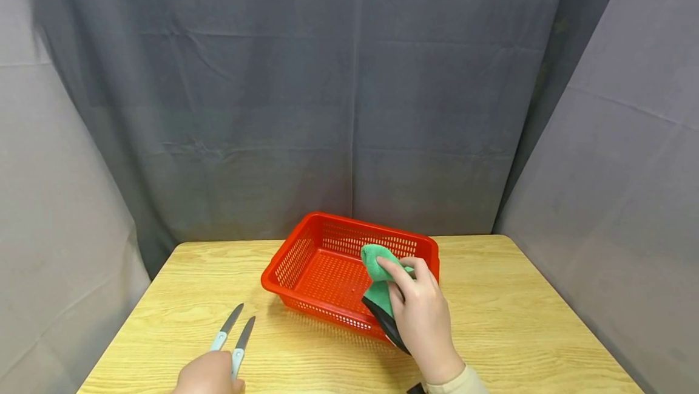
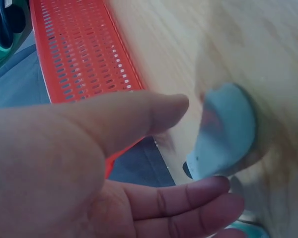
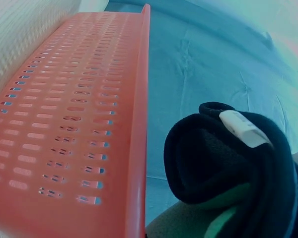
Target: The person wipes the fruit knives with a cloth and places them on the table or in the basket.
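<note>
My right hand [image 1: 423,318] pinches a folded green cloth [image 1: 377,259] with a black edge, held over the near right part of a red plastic basket [image 1: 333,313]. In the right wrist view, the dark rolled side of the cloth [image 3: 203,153] shows a white tag beside the basket wall. Two knives with pale blue handles, a left one [image 1: 219,340] and a right one [image 1: 238,357], lie with blades pointing away. My left hand [image 1: 206,374] is at their handles. In the left wrist view, its thumb and fingers stand apart around one knife handle [image 2: 227,131].
The wooden table [image 1: 524,315] bears the basket near its back edge. A dark grey curtain [image 1: 273,108] hangs behind it, with pale cloth screens at the left [image 1: 54,200] and right [image 1: 611,157].
</note>
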Motion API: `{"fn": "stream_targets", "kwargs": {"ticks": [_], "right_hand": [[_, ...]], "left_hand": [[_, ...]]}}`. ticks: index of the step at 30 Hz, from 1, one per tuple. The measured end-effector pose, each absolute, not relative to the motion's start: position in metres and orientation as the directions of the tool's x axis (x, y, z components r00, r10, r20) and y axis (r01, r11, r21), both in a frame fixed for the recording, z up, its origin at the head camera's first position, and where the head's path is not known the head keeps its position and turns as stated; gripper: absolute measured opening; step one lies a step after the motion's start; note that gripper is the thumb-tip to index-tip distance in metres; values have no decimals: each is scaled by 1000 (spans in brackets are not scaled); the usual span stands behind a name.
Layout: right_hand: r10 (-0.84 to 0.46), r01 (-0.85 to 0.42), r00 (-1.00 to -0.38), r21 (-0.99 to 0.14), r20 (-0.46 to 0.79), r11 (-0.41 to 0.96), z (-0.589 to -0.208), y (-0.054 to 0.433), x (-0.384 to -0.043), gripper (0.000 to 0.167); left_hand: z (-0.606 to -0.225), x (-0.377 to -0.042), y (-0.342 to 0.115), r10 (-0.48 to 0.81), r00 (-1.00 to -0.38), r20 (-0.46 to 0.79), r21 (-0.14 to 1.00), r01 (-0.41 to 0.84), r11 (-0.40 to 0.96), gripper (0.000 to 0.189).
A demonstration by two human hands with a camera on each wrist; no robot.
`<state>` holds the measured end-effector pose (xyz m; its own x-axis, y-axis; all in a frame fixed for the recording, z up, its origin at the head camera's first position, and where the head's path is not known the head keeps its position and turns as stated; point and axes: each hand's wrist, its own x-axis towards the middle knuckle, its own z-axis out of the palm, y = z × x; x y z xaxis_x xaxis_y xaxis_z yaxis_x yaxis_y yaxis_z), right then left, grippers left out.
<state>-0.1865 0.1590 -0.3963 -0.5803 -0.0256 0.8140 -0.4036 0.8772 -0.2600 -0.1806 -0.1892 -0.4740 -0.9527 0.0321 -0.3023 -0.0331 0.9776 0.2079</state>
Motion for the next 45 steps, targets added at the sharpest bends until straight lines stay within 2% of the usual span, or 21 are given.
{"fn": "stream_targets", "kwargs": {"ticks": [12,22,31,38,45], "right_hand": [[-26,-403,-574,-255,818,879,-397,160,-187,50],[-24,-407,-569,-256,822,877,-397,160,-187,51],[-19,-406,-562,-257,827,877,-396,161,-187,51],[-18,-403,-566,-258,824,878,-396,161,-187,50],[-17,-398,-568,-257,823,881,-397,162,-188,50]], "left_hand": [[-489,-183,-192,42,-964,-264,198,-12,980,28],[-487,-189,-197,26,-962,-273,252,-46,967,29],[-470,-190,-204,39,-989,-142,335,-11,942,45],[-456,-187,-211,19,-998,-62,361,-5,932,34],[-444,-184,-219,-6,-1000,-26,391,-16,920,31]]}}
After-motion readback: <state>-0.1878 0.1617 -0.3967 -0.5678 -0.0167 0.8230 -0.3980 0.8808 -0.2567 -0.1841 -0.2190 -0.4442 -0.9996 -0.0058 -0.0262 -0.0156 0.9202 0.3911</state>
